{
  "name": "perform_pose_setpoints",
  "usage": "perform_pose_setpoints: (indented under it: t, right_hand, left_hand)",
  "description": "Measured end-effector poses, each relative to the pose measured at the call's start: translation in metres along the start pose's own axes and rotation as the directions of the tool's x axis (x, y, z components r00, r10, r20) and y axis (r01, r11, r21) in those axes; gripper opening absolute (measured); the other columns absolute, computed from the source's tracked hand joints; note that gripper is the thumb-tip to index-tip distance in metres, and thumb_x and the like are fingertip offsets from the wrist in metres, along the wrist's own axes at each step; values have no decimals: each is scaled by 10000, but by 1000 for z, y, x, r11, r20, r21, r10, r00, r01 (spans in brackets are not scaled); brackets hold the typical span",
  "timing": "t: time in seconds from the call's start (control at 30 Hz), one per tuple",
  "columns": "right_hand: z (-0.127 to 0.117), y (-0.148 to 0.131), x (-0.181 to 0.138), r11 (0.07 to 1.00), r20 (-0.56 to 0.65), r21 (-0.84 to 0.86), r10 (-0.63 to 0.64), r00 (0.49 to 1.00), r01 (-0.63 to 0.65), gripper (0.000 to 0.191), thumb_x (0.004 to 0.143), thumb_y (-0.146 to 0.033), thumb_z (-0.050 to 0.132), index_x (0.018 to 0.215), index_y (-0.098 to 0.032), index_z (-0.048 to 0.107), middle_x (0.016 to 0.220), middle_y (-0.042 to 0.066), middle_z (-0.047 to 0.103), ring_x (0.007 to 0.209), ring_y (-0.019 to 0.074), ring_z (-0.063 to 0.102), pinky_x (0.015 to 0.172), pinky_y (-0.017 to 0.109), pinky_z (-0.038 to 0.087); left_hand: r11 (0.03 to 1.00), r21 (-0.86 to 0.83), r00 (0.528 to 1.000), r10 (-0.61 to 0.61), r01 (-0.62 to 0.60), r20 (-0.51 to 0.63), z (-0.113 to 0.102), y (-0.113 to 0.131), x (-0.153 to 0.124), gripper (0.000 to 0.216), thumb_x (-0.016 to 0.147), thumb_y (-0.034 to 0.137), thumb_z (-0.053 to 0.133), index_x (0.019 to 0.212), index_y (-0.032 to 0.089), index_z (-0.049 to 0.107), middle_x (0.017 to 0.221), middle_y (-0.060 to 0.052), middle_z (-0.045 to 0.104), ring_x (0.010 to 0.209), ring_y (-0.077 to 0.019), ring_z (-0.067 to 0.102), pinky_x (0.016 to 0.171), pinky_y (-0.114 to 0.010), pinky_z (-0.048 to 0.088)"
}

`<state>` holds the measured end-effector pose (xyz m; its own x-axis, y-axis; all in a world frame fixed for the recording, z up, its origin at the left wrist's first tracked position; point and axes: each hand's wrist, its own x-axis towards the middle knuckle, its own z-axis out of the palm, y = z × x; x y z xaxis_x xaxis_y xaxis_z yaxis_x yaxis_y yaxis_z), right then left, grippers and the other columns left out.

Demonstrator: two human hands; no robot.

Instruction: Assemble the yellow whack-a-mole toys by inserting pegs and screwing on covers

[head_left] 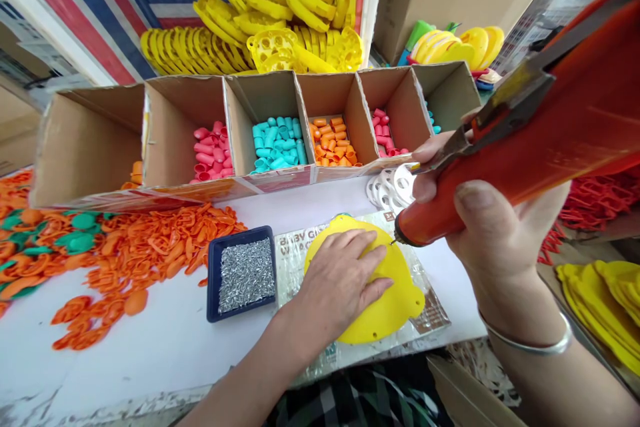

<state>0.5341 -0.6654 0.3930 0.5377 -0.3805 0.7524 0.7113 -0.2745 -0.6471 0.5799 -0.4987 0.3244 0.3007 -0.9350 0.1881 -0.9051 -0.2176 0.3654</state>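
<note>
Closed tight, the right hand (pixel 493 233) grips an orange screwdriver (pixel 525 140), its tip touching a yellow disc (pixel 400 307); the left hand (pixel 335 283) lies open and flat on this disc.

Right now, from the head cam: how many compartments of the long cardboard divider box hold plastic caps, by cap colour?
Brown cardboard divider box, compartments with caps:
Pink hollow plastic caps: 2
Teal hollow plastic caps: 2
Orange hollow plastic caps: 1
Total: 5
</note>
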Motion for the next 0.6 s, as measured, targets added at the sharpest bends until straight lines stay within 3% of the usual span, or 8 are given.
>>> perform_pose_setpoints:
  t: [0.23, 0.33, 0.43, 0.6]
  right_hand:
    - [-6, 3, -3, 997, 118, 41, 61, 991, -66, 70, 809, -283, 737, 852, -255, 690, 801, 38, 678, 604, 194, 610, 528, 358, 508]
    - [-5, 0, -6, 984, 105, 87, 148, 983, -157, 176, 770, -262, 772, 931, -277, 705, 824, 27, 670, 618, 186, 608, 481, 327, 478]
    - [-4, 2, -7, 978, 108, 122, 157, 982, -170, 193, 730, -258, 798, 897, -278, 703, 810, 11, 655, 592, 170, 595, 446, 302, 447]
    - [-8, 9, 6, 979, 319, 158, 76, 945, -132, 194, 745, -238, 788, 910, -262, 688, 796, 13, 690, 533, 158, 593, 446, 301, 478]
  left_hand:
    - [1000, -20, 1000, 6, -6, 8, 2, -3, 2, 385, 956, 437, 569, 1249, 187, 589, 1318, -89, 598, 1223, -287, 515, 1003, -457, 433]
    - [1000, -28, 1000, 8, -8, 12, 2, -2, 3, 378, 962, 427, 562, 1249, 182, 592, 1314, -94, 600, 1220, -290, 515, 1006, -458, 429]
    - [1000, -30, 1000, 11, -11, 4, 1, -2, 3, 381, 953, 419, 579, 1244, 175, 601, 1287, -100, 612, 1209, -295, 520, 1008, -462, 428]
    - [999, -43, 1000, 16, -16, -3, 2, -5, 1, 349, 949, 398, 592, 1228, 189, 615, 1298, -88, 609, 1207, -287, 527, 1008, -459, 436]
